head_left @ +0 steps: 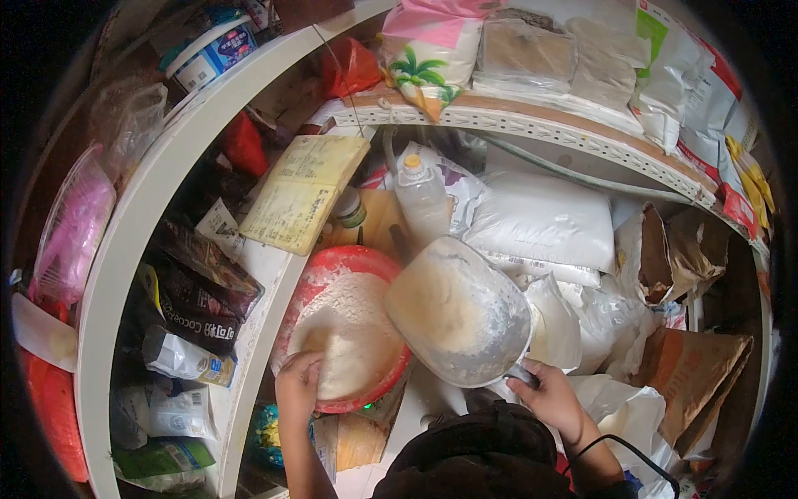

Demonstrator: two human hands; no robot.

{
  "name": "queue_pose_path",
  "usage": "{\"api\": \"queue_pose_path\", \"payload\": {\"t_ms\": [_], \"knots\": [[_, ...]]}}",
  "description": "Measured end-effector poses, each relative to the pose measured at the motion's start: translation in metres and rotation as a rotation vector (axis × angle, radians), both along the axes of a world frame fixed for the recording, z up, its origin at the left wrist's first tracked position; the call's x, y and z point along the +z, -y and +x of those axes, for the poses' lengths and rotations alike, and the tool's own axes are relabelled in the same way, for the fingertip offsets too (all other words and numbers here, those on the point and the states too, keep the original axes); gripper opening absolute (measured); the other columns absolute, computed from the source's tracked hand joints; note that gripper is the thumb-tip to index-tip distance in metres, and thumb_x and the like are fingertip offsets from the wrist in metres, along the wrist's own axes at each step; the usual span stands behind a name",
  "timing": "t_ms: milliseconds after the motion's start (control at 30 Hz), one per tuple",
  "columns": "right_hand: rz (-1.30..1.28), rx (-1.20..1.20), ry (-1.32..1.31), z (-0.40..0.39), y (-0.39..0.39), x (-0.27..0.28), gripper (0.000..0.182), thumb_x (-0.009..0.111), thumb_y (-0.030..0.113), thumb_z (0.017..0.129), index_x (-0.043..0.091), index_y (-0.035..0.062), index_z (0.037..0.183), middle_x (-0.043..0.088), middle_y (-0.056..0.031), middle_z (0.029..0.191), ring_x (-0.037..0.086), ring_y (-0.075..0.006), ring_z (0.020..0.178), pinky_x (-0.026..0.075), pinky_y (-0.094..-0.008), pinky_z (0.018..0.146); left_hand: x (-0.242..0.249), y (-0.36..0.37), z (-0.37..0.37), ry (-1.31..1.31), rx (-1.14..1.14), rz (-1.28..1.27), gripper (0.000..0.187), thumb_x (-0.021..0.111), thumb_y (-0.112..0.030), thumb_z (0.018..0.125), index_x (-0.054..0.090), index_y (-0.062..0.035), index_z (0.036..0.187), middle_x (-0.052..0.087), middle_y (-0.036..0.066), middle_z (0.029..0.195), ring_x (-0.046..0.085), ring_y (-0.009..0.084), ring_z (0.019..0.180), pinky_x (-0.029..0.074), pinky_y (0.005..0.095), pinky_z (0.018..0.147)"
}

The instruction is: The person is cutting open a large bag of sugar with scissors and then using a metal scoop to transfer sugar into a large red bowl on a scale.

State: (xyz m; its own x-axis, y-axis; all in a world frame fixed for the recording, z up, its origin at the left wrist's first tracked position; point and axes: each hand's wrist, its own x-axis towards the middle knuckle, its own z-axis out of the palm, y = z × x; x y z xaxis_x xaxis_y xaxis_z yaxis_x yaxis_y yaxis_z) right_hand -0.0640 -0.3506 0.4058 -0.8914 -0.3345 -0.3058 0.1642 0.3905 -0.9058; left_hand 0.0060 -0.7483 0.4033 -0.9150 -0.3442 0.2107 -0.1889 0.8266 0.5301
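A red basin (398, 372) holds a heap of pale flour (353, 312). At its lower left rim is my left hand (301, 376), fingers curled together; whether anything is in them is too small to tell. My right hand (542, 391) grips the dark handle of a large metal scoop (490, 333). The scoop is tilted beside the basin's right side, its inner face coated with pale powder.
An open yellowed notebook (303, 194) hangs above the basin. A clear bottle with a yellow cap (422, 195) and a green-lidded jar (349, 208) stand behind. White sacks (540, 220) and brown paper bags (694, 387) lie right; shelf beams (499, 122) curve above and left.
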Motion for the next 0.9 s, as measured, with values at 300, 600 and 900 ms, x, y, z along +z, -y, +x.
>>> {"api": "queue_pose_path", "payload": {"t_ms": [300,600,900], "knots": [[0.027,0.052,-0.068,0.001,0.003,-0.003,0.036,0.066,0.019,0.085,0.06,-0.002,0.114,0.067,-0.0205,0.096,0.066,-0.0278,0.084,0.049,-0.034,0.078,0.001,-0.009,-0.007,0.087,-0.071,0.026,0.019,0.064,-0.008,0.08,0.067,-0.0043,0.099,0.066,0.015,0.092,0.063,0.033,0.088,0.048,0.0388,0.083],[0.107,0.218,-0.088,0.005,0.02,0.006,0.042,0.064,0.029,0.086,0.059,0.0032,0.118,0.065,-0.022,0.084,0.064,-0.0347,0.074,0.049,-0.0396,0.068,0.019,-0.098,-0.074,-0.032,-0.596,-0.062,0.033,0.067,-0.01,0.077,0.061,-0.0084,0.11,0.057,0.013,0.118,0.053,0.0322,0.111,0.045,0.0381,0.091],[0.135,0.262,-0.111,0.01,0.022,0.017,0.039,0.063,0.03,0.087,0.059,0.0046,0.116,0.064,-0.0224,0.083,0.064,-0.0347,0.073,0.049,-0.0398,0.068,-0.01,-0.123,-0.098,0.258,-0.779,-0.17,0.028,0.065,-0.012,0.073,0.061,-0.0065,0.1,0.059,0.014,0.102,0.056,0.0337,0.1,0.046,0.0419,0.087]]}}
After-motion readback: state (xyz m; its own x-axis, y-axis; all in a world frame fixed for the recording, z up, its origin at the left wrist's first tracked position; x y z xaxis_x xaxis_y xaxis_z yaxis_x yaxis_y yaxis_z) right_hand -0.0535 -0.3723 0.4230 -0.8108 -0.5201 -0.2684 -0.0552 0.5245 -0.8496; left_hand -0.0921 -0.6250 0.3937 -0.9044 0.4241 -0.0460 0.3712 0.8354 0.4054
